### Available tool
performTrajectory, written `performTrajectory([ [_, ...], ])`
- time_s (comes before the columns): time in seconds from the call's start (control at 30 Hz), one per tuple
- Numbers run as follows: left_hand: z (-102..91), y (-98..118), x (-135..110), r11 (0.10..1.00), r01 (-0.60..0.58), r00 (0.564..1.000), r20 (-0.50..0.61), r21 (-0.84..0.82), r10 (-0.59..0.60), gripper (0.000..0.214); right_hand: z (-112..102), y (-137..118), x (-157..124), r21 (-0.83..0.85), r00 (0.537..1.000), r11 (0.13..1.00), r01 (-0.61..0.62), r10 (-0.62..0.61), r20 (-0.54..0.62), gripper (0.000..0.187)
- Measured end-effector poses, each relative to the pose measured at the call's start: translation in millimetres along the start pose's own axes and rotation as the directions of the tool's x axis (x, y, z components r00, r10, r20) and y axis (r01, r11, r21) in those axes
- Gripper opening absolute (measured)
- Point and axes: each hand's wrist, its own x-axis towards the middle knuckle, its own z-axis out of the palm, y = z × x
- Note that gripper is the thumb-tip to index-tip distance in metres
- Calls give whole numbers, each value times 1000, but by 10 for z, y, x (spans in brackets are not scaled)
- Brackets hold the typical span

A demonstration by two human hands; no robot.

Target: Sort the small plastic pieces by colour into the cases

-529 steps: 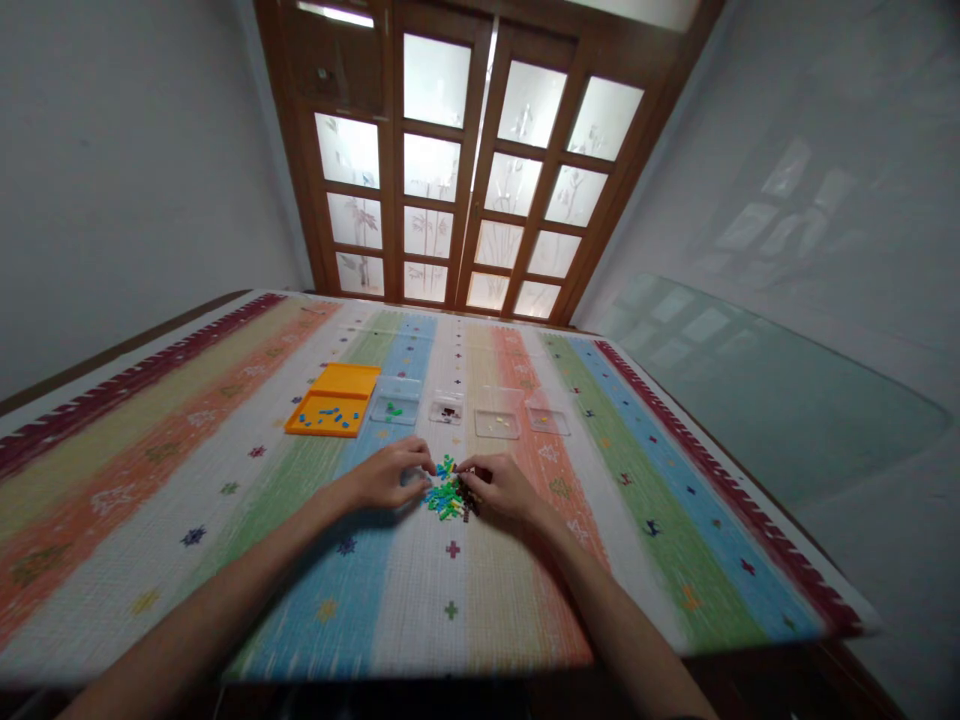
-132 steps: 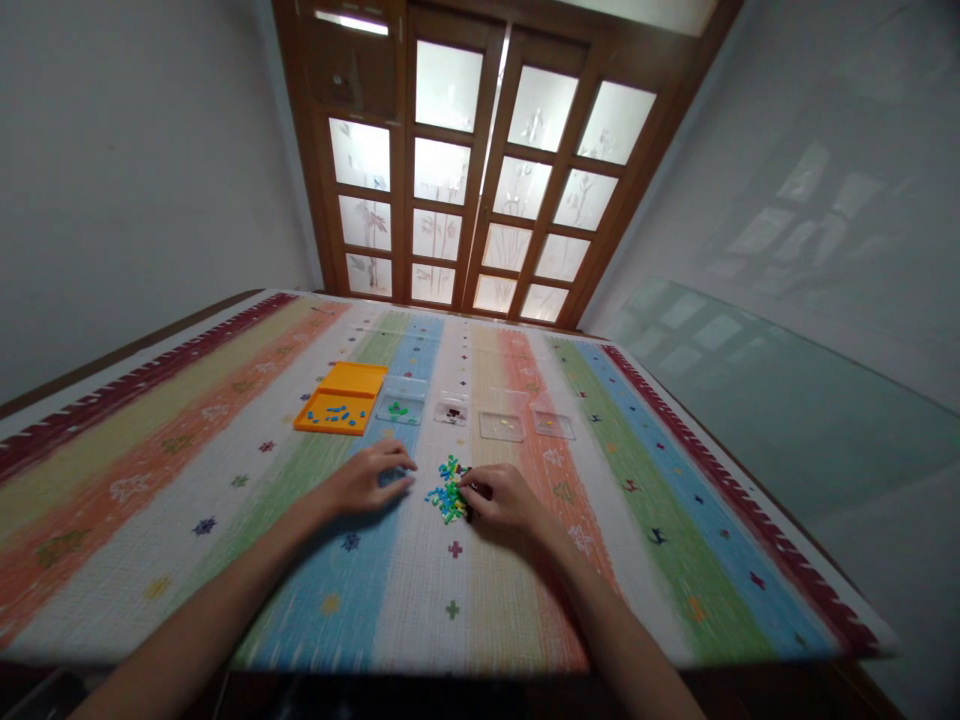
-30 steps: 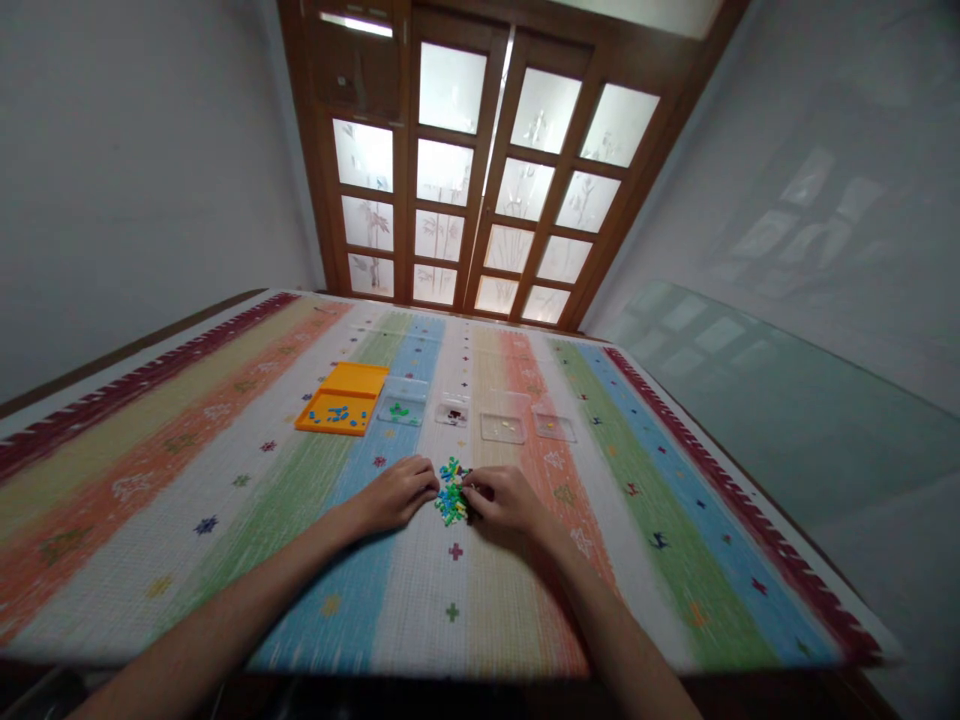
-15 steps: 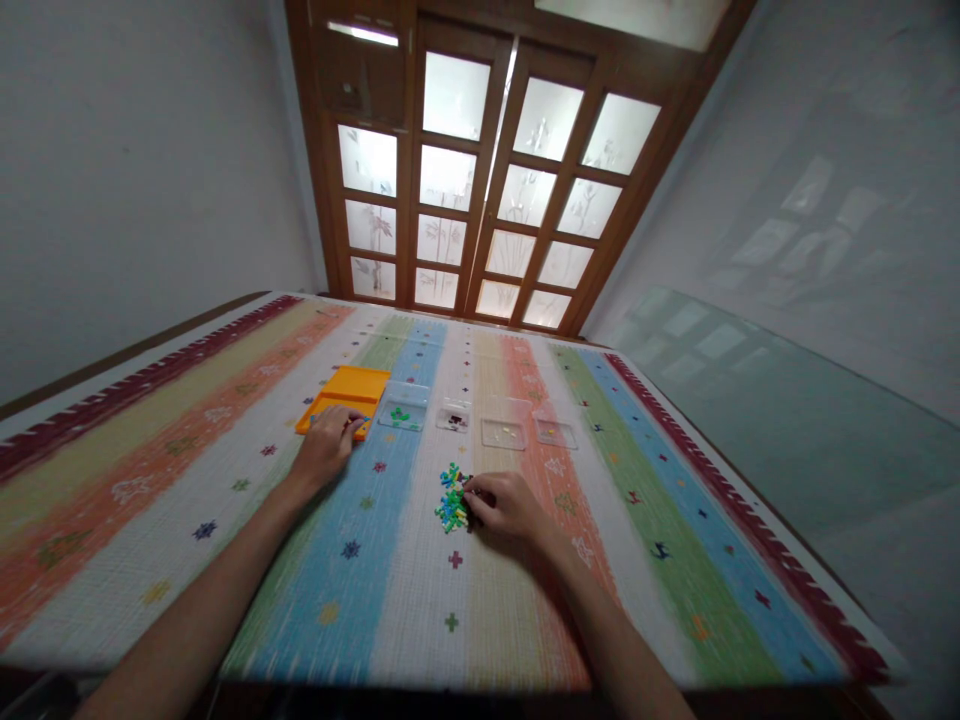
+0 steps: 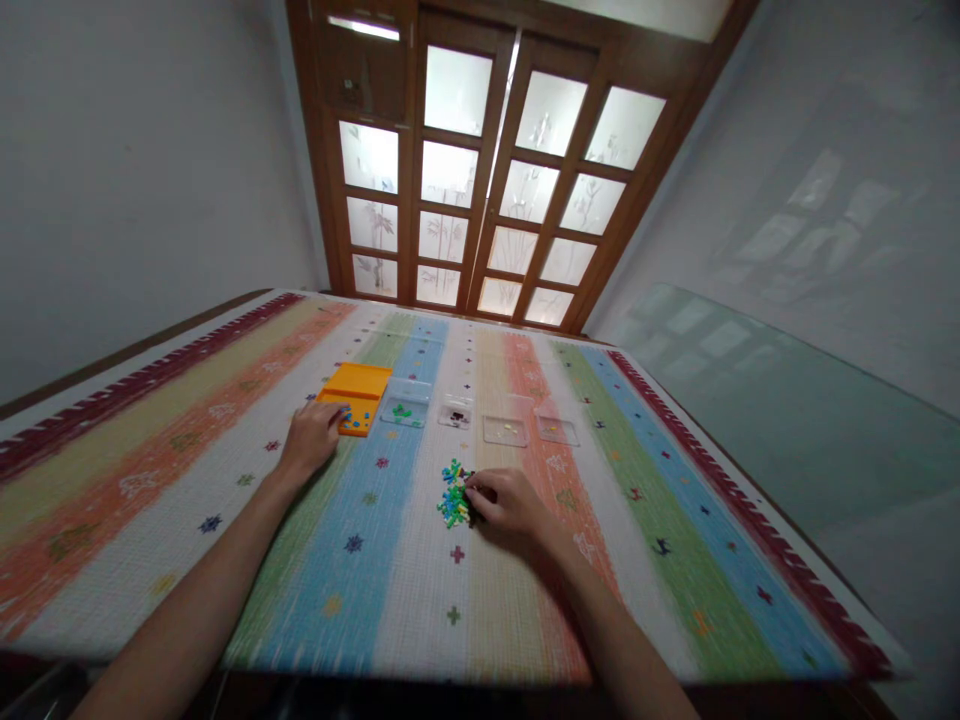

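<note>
Striped cloth point(image 5: 431, 610) underneath. Row of four clear boxes point(image 5: 415, 411), open orange box point(image 5: 358, 378) at its left end. Right hand point(image 5: 508, 502) touching right edge of mixed-colour pile point(image 5: 453, 506) on the cloth; left hand point(image 5: 311, 438), fingers curled, at orange box's left side. Can't tell if either pinches anything. Blue pieces point(image 5: 356, 419) in orange box.

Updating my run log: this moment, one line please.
left hand: at orange box | right hand: at mixed pile | blue pieces: in box
</note>
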Motion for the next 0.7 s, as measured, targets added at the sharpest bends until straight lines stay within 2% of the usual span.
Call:
performTrajectory([
  [0.13, -64, 70, -10, 998, -24, 991, -131, -55, 17, 29, -2, 26, 6, -9, 1000, 1000, -1, 1, -9, 19],
  [0.23, -93, 253, -62, 979, -139, 963, -252, -150, 98, 26, 4, 54, 12, -18, 1000, 1000, 5, -6, -23, 19],
  [0.3, -63, 440, -126, 947, -232, 951, -256, -221, 173, 24, 10, 59, 12, -19, 999, 1000, -1, 0, -38, 18],
  [0.4, 57, 760, -254, 867, -367, 930, -140, -336, 340, 22, 15, 50, 8, -10, 998, 1000, -14, 13, -55, 18],
  [0.5, 205, 1037, -380, 796, -444, 868, 22, -410, 496, 23, 10, 43, 5, -13, 998, 1000, -24, 23, -64, 18],
  [0.6, 309, 1210, -464, 787, -453, 828, 131, -420, 546, 23, 5, 52, 5, -19, 997, 999, -27, 25, -67, 19],
  [0.7, 357, 1286, -490, 810, -429, 837, 161, -400, 523, 21, 7, 60, 6, -15, 997, 1000, -20, 19, -69, 19],
])
